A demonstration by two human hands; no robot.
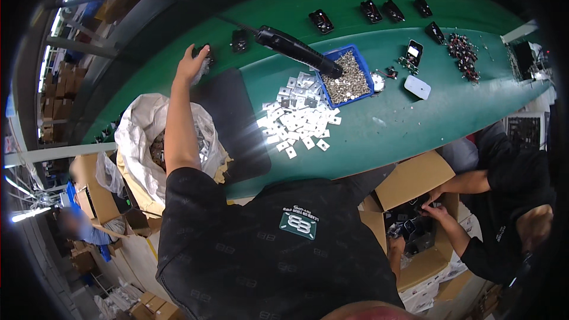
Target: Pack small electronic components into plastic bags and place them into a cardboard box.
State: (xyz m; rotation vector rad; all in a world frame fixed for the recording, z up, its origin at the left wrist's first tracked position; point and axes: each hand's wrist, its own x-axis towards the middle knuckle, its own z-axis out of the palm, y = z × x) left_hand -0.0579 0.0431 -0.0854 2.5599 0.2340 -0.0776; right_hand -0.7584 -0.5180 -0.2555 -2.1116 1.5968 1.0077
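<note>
My left hand [191,64] is stretched out to the far left, over the green belt. Its fingers curl round a small black housing [205,66], mostly covered by the hand. Low on the right, my right hand [396,246] reaches into an open cardboard box [409,182] beside black plastic housings [406,229]; its fingertips are hard to make out among them. A black electric screwdriver [290,46] hangs on its cord, its tip over a blue tray [340,105] full of small screws. Flat silvery metal plates [296,120] lie in a loose heap beside the tray.
A co-worker's hands [437,202] are in the same cardboard box. At left stands a sack lined with white plastic [141,120], holding metal parts. A dark mat [232,124] lies beside it. Black housings [321,21] stand along the belt; wired parts [463,58] lie at right.
</note>
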